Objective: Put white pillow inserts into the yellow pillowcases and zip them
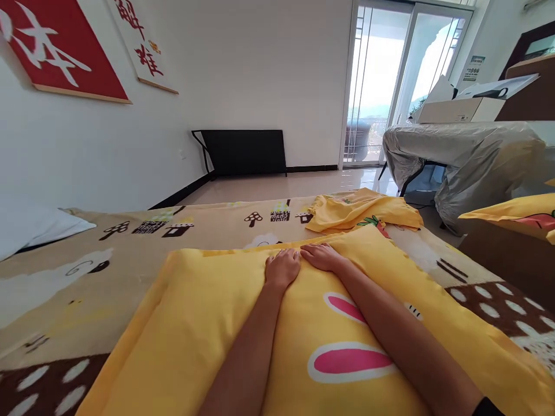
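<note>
A plump yellow pillow [208, 323] with pink-and-white rabbit ears printed on it lies across the bed before me. My left hand [282, 268] rests palm down near the middle of its far edge, fingers pointing away from me and not wrapped round anything. Just beside it, my right hand [321, 256] lies flat on the same pillow, fingers stretched toward the left hand. Both palms press on the cover. Beyond the pillow's far right corner is a crumpled yellow cloth [362, 211] with a carrot print.
A patterned beige blanket [143, 306] covers the bed. At far left is a white pillow [39, 228]. More yellow fabric [520, 214] shows at right. A plastic-covered table [468, 144] carries an open box [459, 110]. A black folded panel [245, 153] leans against the wall.
</note>
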The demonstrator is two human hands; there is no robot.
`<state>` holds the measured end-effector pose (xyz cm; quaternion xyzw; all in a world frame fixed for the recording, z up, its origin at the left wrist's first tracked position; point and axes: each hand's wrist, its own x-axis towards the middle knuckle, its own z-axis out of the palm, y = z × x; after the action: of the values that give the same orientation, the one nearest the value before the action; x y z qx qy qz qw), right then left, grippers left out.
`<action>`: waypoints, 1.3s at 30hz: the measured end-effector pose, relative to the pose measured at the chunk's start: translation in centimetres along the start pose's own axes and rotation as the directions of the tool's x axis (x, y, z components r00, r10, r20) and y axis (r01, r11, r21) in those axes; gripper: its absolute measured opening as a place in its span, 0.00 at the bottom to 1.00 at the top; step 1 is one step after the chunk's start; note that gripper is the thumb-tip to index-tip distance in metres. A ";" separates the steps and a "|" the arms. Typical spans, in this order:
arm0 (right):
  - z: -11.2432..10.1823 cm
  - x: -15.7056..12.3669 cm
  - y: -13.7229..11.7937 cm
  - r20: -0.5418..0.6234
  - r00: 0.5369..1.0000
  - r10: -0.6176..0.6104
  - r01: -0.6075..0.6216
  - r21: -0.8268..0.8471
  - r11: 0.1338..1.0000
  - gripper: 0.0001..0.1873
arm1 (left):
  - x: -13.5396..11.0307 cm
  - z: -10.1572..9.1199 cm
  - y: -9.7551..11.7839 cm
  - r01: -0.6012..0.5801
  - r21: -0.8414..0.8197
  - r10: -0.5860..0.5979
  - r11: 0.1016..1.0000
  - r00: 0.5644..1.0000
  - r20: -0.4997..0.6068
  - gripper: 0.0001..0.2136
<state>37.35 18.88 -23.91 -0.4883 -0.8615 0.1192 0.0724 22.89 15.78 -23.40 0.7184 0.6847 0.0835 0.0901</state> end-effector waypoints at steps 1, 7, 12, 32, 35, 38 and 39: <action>0.2 0.0 0.3 0.002 1.000 0.004 -0.004 0.014 1.000 0.25 | 0.0 0.2 -0.2 -0.003 -0.008 0.003 1.000 1.000 -0.001 0.19; -0.6 0.1 1.7 0.041 0.999 -0.013 0.011 0.065 0.998 0.26 | 0.4 -0.3 -2.0 0.046 -0.023 -0.045 0.999 0.998 0.036 0.23; -1.5 -1.4 3.8 0.083 0.996 -0.033 0.024 0.116 0.993 0.31 | -0.3 -0.5 -5.4 0.091 -0.022 -0.090 0.996 0.995 0.037 0.26; 1.2 -5.5 18.4 -0.035 0.873 0.486 -0.485 0.029 0.874 0.32 | -3.4 -1.0 -22.5 0.389 0.066 -0.389 0.919 0.921 -0.019 0.26; 1.5 -5.6 19.2 -0.103 0.805 0.584 -0.584 0.033 0.811 0.32 | -3.9 -0.9 -22.9 0.409 0.067 -0.407 0.910 0.913 -0.036 0.26; 0.8 -5.8 18.9 -0.184 0.768 0.614 -0.615 0.055 0.786 0.31 | -4.0 -1.8 -22.1 0.412 0.055 -0.408 0.910 0.911 -0.067 0.27; 0.1 -5.9 18.4 -0.224 0.749 0.623 -0.627 0.063 0.777 0.31 | -4.2 -2.6 -21.5 0.415 0.052 -0.410 0.908 0.908 -0.091 0.27</action>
<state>55.54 22.90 -29.19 -0.7590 -0.6350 0.0716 0.1249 1.26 12.62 -26.05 0.5562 0.8266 0.0668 0.0536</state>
